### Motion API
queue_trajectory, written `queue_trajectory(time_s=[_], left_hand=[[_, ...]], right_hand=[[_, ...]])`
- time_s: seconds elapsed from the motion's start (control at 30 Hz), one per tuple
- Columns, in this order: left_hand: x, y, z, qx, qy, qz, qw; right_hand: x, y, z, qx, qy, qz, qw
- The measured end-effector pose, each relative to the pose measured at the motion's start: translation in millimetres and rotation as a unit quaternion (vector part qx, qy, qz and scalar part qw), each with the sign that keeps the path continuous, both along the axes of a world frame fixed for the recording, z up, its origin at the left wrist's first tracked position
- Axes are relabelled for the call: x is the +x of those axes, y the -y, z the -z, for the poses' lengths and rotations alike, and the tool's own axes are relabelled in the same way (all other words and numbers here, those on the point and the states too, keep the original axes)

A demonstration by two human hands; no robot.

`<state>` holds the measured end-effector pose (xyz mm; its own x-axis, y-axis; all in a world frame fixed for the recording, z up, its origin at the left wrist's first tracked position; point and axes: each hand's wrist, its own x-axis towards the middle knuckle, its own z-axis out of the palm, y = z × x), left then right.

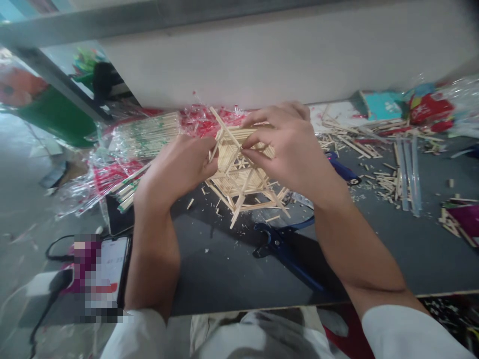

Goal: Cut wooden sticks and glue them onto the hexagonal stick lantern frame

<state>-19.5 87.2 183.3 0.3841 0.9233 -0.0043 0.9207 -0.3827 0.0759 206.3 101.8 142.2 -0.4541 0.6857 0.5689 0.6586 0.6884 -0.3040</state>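
Observation:
A basket-like frame of stacked pale wooden sticks (243, 184) stands on the dark table between my hands, its stick ends crossing at the corners. My left hand (183, 167) is closed at its left upper edge, thumb and fingers pinching a stick there. From the other side, my right hand (282, 144) pinches a crossing wooden stick (226, 128) with thumb and index finger, near its lower end. That stick slants up to the left above the rim. Part of the frame is hidden behind my right fingers. Just in front of the frame lie blue-handled pliers (277, 242).
Plastic-wrapped stick bundles (145, 134) lie back left. At right are clear rods (409, 172), a blue-handled tool (344, 169) and loose sticks (355, 139). A phone (108, 269) with cables sits left, at the table edge. A pale panel (239, 65) rises behind; stick scraps litter the table.

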Motion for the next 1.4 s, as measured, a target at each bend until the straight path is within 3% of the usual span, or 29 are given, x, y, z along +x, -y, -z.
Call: queue_trajectory(time_s=[1.1,1.4], left_hand=[[0.5,0.9,1.6,0.011,-0.031,-0.006,0.999],[0.2,-0.9,3.7,0.014,-0.026,0.001,1.0]], right_hand=[[-4.1,1.4,3.1,-0.005,-0.019,0.021,1.0],[-4.4,6.1,-4.2,0.0,-0.06,0.048,0.997]])
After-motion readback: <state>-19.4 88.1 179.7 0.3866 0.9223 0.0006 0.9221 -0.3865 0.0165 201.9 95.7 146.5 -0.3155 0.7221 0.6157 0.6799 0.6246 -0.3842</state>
